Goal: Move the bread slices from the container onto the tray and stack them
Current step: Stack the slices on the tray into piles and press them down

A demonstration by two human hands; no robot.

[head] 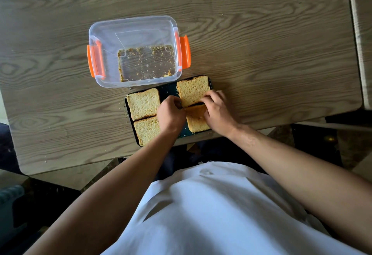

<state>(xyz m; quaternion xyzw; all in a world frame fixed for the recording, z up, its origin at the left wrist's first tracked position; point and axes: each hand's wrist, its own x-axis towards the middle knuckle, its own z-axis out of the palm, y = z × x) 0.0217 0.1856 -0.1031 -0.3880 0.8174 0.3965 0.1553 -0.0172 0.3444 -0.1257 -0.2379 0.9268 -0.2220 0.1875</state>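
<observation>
A dark tray (168, 90) lies at the table's near edge with several bread slices on it. Two slices sit on its left side, a far one (143, 102) and a near one (146, 130). On the right, a far slice (192, 90) lies flat and a near slice (198, 121) is tilted up at its far edge. My left hand (171, 114) and my right hand (218, 112) both pinch that raised edge. The clear container (132, 33) with orange clips stands behind the tray and holds only crumbs.
The wooden table (261, 43) spreads wide around the tray. A second table edge (362, 33) shows at the far right. Crumbs lie scattered near the tray's left side. My white shirt fills the bottom of the view.
</observation>
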